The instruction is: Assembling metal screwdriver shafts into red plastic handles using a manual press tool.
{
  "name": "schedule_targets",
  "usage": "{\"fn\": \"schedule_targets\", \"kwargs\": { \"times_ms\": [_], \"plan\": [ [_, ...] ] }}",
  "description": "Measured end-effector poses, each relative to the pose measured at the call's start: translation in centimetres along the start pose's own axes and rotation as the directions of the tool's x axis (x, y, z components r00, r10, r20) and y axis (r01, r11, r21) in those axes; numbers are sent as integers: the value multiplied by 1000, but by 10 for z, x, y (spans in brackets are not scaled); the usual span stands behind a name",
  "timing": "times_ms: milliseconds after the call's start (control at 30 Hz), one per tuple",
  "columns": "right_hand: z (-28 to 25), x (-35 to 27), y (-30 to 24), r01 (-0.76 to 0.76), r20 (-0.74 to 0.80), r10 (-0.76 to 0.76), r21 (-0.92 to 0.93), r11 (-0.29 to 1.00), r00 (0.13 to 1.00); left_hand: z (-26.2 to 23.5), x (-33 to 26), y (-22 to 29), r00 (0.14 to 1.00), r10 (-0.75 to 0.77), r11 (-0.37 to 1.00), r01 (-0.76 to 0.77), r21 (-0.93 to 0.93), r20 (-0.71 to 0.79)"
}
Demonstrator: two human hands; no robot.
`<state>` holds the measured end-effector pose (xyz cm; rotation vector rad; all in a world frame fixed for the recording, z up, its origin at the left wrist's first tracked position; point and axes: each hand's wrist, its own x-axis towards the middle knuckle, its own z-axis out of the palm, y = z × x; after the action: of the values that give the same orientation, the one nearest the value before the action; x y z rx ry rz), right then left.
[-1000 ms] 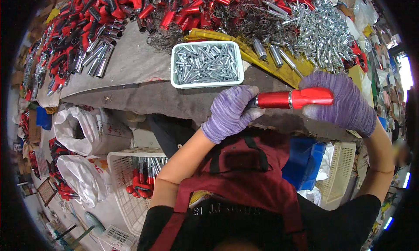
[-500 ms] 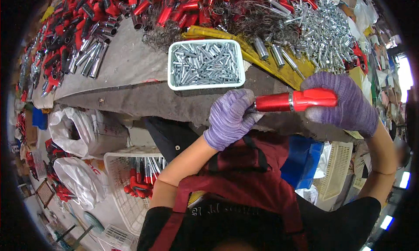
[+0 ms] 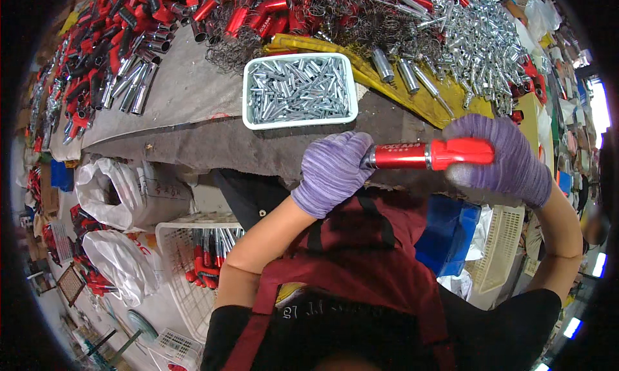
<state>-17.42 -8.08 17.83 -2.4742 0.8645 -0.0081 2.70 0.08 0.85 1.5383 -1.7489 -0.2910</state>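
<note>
Gripping red tool [image 3: 429, 156] with both gloved hands
Left hand [image 3: 332, 172] closed on metal tip, right hand [image 3: 500, 161] on handle; feels rigid, light

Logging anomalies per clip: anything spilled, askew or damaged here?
Nothing stands out. Both gloved hands, left and right, hold one red tool level over the bench; the white tray of metal tubes sits flat, contents inside.

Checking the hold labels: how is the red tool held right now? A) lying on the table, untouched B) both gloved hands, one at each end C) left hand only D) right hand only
B: the left hand closes on the metal end of the red tool while the right hand grips its handle end, above the table edge.
</note>
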Motion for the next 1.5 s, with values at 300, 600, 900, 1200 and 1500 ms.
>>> {"fn": "schedule_targets", "kwargs": {
  "times_ms": [300, 600, 900, 1200, 1500],
  "plan": [
    [7, -13, -4, 73, 58, -66, -142, 987, 996, -6, 4, -2, 959, 58, 998, -47, -47, 278],
    [17, -22, 11, -67, -11, 68, 61, 996, 998, -10, -5, 0, 970, 228, 963, -213, -164, 82],
    [22, -24, 22, -387, 125, 378, 504, 772, 917, -2, -6, -4, 940, 330, 942, -334, 36, 88],
    [25, -23, 10, 58, -69, -57, 23, 998, 996, -28, 13, -4, 904, 160, 983, -108, -149, 396],
    [32, -20, 16, -561, 294, 590, 756, 337, 752, 6, 11, -5, 968, 213, 938, -241, 251, 133]
  ]
}}
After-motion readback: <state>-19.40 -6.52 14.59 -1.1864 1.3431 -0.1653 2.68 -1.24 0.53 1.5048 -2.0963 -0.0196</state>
